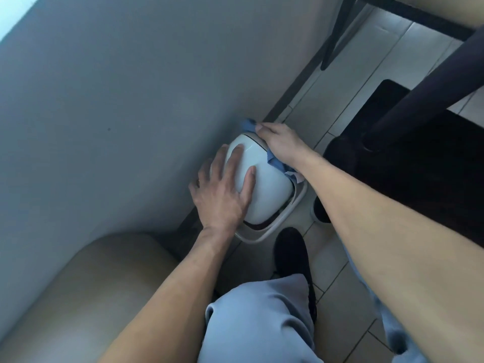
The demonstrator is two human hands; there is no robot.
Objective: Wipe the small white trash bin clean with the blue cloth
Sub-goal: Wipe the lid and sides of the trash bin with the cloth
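The small white trash bin (267, 184) stands on the tiled floor against the wall, its domed lid facing up. My left hand (222, 192) lies flat on the lid's left side, fingers spread. My right hand (281, 144) presses the blue cloth (248, 124) against the bin's far right edge. Cloth shows beyond my fingertips and bunched under my wrist; the rest is hidden by the hand.
A grey wall (117, 113) runs along the left. A tan cushioned seat (86, 297) sits at the lower left. A dark table leg (429, 82) and dark frame stand at the right. My black shoes (292, 255) are beside the bin on the pale tiles.
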